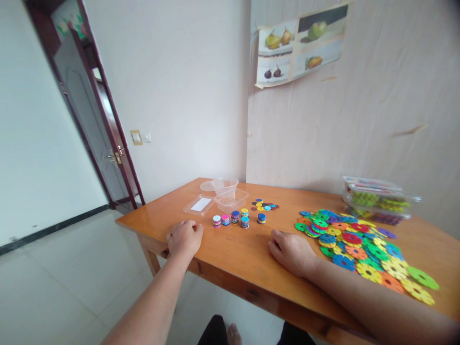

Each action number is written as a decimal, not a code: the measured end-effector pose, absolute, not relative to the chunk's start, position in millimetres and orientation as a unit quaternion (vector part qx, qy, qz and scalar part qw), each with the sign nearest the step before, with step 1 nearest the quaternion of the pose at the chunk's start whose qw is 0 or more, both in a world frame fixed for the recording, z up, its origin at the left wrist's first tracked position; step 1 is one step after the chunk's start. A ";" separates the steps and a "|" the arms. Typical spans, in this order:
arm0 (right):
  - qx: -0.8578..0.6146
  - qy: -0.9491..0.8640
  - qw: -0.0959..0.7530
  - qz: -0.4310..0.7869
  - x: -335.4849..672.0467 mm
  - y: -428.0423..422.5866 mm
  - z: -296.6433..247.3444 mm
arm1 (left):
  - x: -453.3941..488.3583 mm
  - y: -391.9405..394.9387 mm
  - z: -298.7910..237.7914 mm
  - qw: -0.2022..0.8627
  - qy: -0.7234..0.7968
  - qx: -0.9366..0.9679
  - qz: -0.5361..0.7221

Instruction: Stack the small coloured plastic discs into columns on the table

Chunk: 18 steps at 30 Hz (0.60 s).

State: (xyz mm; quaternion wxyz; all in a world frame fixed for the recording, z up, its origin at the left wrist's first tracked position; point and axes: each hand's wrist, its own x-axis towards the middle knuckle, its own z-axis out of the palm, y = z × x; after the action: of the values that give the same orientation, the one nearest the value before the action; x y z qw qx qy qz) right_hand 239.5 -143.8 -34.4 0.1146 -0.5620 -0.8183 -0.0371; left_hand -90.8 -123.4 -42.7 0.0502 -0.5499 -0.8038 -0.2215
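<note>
My left hand point(185, 238) rests on the table's front edge, its fingers curled in and nothing showing in them. On the tabletop to the right lies my right hand point(292, 251), loosely closed, also with nothing visible in it. Between and beyond the hands stand several short stacks of small notched discs, among them a white-topped stack point(216, 221), a pink-topped stack point(225, 219) and a blue-topped stack point(261, 218). Behind them is a small scatter of loose discs point(267, 207). A large heap of colourful flower-shaped discs point(355, 239) spreads beside my right forearm.
Clear plastic tubs point(230, 200) and a flat clear lid point(199, 204) sit at the back left of the wooden table point(230, 249). Lidded clear boxes point(377, 199) with colourful pieces stand at the back right, near the wall. A door point(84, 100) is at far left.
</note>
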 end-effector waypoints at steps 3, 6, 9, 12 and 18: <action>-0.560 -0.820 0.116 -0.035 240.2 -144.4 -34.0 | -89.3 -124.9 -41.3 0.054 -0.804 -0.549 -0.221; -0.558 -0.821 0.120 -0.027 240.2 -145.5 -32.4 | -89.4 -125.0 -42.0 0.061 -0.801 -0.552 -0.226; -0.561 -0.819 0.119 -0.021 239.9 -145.9 -31.3 | -90.5 -124.0 -43.0 0.062 -0.799 -0.554 -0.226; -0.566 -0.816 0.116 -0.022 239.8 -145.1 -31.8 | -91.3 -123.0 -42.3 0.056 -0.802 -0.552 -0.221; -0.563 -0.817 0.116 -0.040 240.4 -143.2 -34.7 | -91.2 -122.5 -39.6 0.055 -0.805 -0.548 -0.219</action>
State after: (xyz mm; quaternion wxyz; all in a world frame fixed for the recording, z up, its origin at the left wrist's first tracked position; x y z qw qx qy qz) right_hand 240.4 -143.2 -34.7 0.1160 -0.5634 -0.8171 -0.0397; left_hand -91.2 -122.5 -39.6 0.0551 -0.5480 -0.8054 -0.2193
